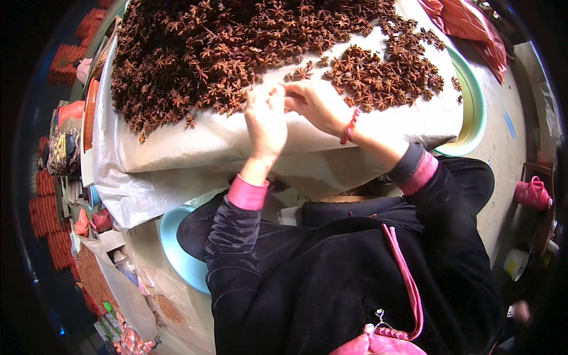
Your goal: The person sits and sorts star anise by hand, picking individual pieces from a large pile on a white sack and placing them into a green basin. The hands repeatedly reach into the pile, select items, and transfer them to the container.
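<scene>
A big heap of dried star anise [191,57] covers much of a table spread with a white plastic sheet [177,151]. To its right lies a smaller pile of star anise [381,77]. My left hand [266,120] is over the near edge of the big heap, its fingers bent. My right hand [317,104] reaches in from the right, a red bracelet on the wrist, its fingertips close beside the left hand. Glare on the fingers hides whether either hand holds a piece. A few loose star anise [304,71] lie just beyond the right hand, between the two piles.
A blue basin [171,248] stands by my left knee, and a green-rimmed basin [477,102] sits at the table's right end. A red plastic bag [475,31] is at the upper right. Orange-red sacks [44,213] and another sheet with brown material [95,275] are at the left.
</scene>
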`<action>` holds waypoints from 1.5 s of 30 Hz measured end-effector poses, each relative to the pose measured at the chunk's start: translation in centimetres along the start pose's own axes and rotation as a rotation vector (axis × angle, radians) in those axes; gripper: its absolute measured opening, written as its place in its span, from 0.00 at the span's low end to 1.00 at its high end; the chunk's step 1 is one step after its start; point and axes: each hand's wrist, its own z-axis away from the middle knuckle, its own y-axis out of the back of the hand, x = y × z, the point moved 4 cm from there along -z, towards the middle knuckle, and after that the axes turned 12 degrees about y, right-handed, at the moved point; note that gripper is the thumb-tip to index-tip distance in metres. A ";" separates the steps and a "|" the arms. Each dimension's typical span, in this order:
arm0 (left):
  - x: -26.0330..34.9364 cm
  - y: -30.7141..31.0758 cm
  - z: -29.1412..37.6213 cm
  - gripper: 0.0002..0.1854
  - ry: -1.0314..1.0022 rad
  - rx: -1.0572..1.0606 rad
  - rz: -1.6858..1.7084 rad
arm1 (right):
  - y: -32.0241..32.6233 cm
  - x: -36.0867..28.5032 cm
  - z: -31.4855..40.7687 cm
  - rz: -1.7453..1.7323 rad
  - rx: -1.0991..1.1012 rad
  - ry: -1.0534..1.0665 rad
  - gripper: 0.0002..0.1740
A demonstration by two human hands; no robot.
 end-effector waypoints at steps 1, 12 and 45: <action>0.5 -0.1 0.9 0.06 -0.077 -0.006 -0.085 | 0.6 -1.1 1.0 0.214 0.065 0.111 0.15; 2.6 -2.0 7.0 0.02 -0.072 -0.125 -0.013 | 2.7 1.9 5.1 -0.792 0.348 -0.364 0.20; -1.2 -2.9 -5.3 0.10 -0.230 -0.465 -0.760 | 4.3 1.1 6.4 0.594 0.137 0.309 0.07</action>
